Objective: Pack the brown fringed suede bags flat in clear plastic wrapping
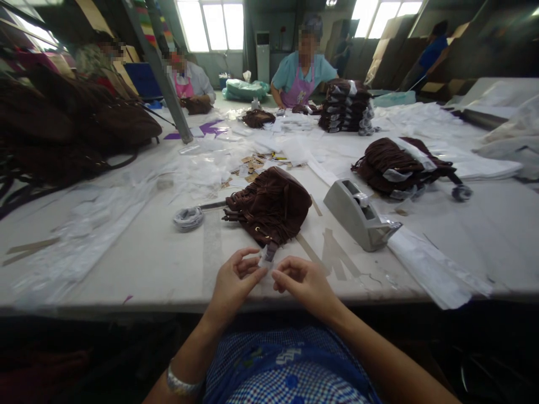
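A dark brown fringed bag [278,202] lies in front of me, with one end of its strap [270,251] toward me. Translucent white wrapping [265,261] covers that strap end. My left hand [233,280] is closed on the wrapping, thumb and fingers pinching its near side. Just right of it, my right hand [305,283] is closed in a pinch at the wrapping's edge; whatever is between its fingertips is too small to make out. The bag's other strap part runs left to a wrapped grey-white coil [188,219].
A grey tape dispenser [360,216] stands right of the bag. Beyond it sits another wrapped fringed bag [400,165]. Stacked bags [346,106], a metal post [168,73], dark bags [76,123] at left, and white plastic sheets [433,269] surround the work. Co-workers [303,76] are across the table.
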A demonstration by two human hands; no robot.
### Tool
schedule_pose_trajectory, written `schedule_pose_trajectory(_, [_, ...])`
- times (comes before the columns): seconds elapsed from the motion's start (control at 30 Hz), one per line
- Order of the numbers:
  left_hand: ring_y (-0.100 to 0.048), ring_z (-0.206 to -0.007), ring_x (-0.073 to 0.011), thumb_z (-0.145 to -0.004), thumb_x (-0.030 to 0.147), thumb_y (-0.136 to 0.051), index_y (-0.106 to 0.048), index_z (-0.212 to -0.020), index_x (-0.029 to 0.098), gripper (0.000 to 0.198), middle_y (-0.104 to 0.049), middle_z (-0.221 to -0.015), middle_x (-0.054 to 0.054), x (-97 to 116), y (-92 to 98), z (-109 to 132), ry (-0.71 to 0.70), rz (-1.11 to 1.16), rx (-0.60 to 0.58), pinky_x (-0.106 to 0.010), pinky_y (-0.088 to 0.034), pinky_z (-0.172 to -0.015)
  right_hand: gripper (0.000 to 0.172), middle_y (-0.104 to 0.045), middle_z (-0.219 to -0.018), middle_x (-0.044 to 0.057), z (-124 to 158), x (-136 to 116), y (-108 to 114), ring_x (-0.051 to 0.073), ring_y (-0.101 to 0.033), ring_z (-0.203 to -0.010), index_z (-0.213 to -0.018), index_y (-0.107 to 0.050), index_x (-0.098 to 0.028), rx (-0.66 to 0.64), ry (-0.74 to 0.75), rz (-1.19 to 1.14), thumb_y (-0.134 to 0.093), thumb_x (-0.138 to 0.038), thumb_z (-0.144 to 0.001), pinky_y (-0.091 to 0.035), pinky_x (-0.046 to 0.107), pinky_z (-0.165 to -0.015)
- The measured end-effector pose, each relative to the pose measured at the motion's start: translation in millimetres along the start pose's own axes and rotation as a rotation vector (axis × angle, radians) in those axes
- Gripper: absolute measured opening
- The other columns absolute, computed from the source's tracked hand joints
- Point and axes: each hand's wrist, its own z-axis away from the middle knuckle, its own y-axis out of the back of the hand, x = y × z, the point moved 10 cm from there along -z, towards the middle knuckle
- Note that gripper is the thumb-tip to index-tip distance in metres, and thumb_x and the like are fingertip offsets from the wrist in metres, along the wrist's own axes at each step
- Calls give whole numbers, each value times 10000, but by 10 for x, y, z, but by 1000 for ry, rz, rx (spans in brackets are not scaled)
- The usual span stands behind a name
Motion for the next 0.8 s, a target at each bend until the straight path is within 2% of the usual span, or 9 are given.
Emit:
schedule_pose_trajectory(0.17, [-694,-937,-221,-710,356,-801,-600,-1159,177,523,-727,-949,-72,41,-32,18,-58,-71,-42,-333,-526,-887,248,-704,-672,31,-62,13,36,140,-636,-599,-750,-643,-170,94,31,169,-669,-394,-855,-483,242,-585])
schedule_pose_trajectory(0.4, [-695,-928,-223,-714,303,-798,-601,-1187,179,527,-734,-923,-65,27,1,-15,-58,-58,-121,-323,-544,-843,284,-715,-683,28,-95,94,-16,132,-641,-575,-755,-630,-172,45,-1,162,-653,-433,-865,-479,227,-558])
schedule_pose_trajectory(0.53, [-700,-918,-225,-686,277,-814,-609,-1177,174,542,-741,-917,-60,21,-5,-17,-27,-5,-137,-325,-553,-835,290,-701,-645,18,-104,83,-13,129,-632,-558,-736,-621,-174,70,12,179,-662,-434,-859,-467,221,-539])
schedule_pose_trajectory(0.67, [-701,-937,-229,-687,312,-821,-618,-1174,165,548,-745,-948,-78,28,-13,0,-30,-5,-102,-318,-547,-854,295,-696,-646,16,-109,92,-15,128,-633,-564,-733,-620,-174,78,6,184,-657,-437,-862,-462,221,-532])
schedule_pose_trajectory(0.8, [-711,-892,-219,-707,353,-808,-641,-1116,172,478,-748,-940,-68,30,46,26,-39,-22,-13,-299,-556,-811,239,-714,-738,25,-86,75,-60,147,-672,-674,-814,-610,-183,14,24,146,-616,-407,-895,-512,250,-646])
